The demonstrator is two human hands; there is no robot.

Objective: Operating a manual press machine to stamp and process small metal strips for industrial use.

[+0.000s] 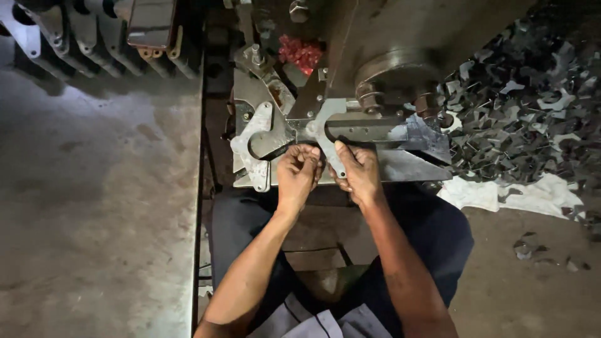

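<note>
A flat, curved grey metal bracket [325,122] lies on the bed of a press machine [400,69], under its round ram. My right hand [357,170] pinches the bracket's lower arm, thumb on top. My left hand [298,170] is bunched up against the same lower end, fingers curled at its edge. A second, similar curved bracket [251,145] rests on a stack of such plates to the left of my left hand, untouched.
A heap of dark metal offcuts [532,100] fills the right side, with a white cloth [519,194] below it. A grey slab surface [94,188] spans the left. Red scraps [302,53] sit behind the machine bed. My knees are under the bed.
</note>
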